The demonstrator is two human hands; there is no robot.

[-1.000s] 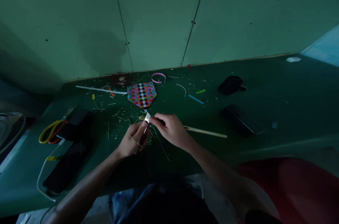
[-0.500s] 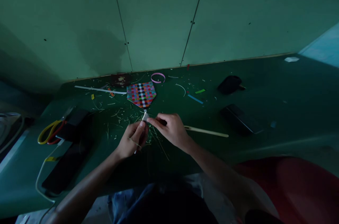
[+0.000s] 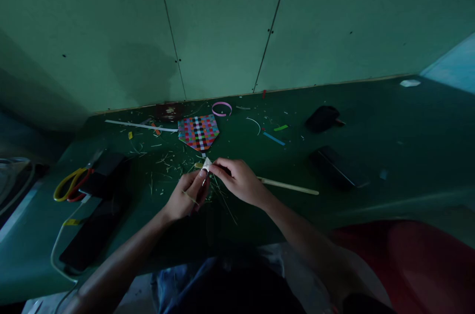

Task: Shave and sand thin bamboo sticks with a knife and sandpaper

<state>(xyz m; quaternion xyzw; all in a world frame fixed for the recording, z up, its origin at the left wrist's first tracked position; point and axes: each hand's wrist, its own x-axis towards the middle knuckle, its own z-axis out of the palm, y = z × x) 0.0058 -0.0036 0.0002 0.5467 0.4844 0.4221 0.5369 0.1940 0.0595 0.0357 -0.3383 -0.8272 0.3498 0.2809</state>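
Between my hands is a small whitish piece (image 3: 207,163), too small to identify. My left hand (image 3: 188,193) pinches its lower side, with something thin and dark beside the thumb. Thumb and fingers of my right hand (image 3: 239,179) close on its right edge. Just beyond them lies a colourful woven piece (image 3: 199,132), pointed towards me, with a pale strip (image 3: 141,126) reaching left from it. A thin light stick (image 3: 289,186) lies on the table, its middle hidden under my right hand.
On the green table (image 3: 260,225) are scissors (image 3: 70,184) and dark objects at the left, a pink ring (image 3: 221,109), a blue strip (image 3: 273,138) and a green one (image 3: 281,128). A black pouch (image 3: 321,119) and a dark case (image 3: 336,168) lie right. Thin scraps are scattered around.
The whitish piece has turned and shifted slightly right between my fingers. The stick's left end now shows beside it, and its right end has shifted slightly.
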